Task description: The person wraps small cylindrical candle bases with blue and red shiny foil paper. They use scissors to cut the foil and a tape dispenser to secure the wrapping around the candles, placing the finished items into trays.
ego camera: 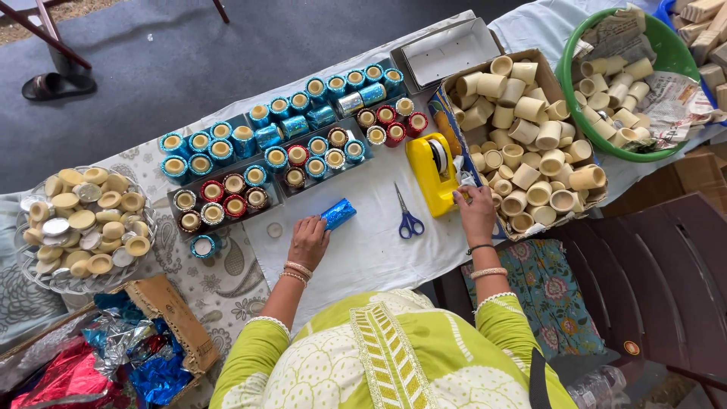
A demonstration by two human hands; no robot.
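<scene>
Head view: left hand (308, 240) grasps blue foil cup (338, 213); right hand (475, 213) grip unclear.

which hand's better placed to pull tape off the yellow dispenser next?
Right, probably. The right hand already rests at the edge of the yellow tape dispenser, beside the cardboard box. The left hand is occupied, fingers on the blue foil-wrapped cup, farther from the dispenser.

Bright even daylight, sharp (edges bowed)
</scene>
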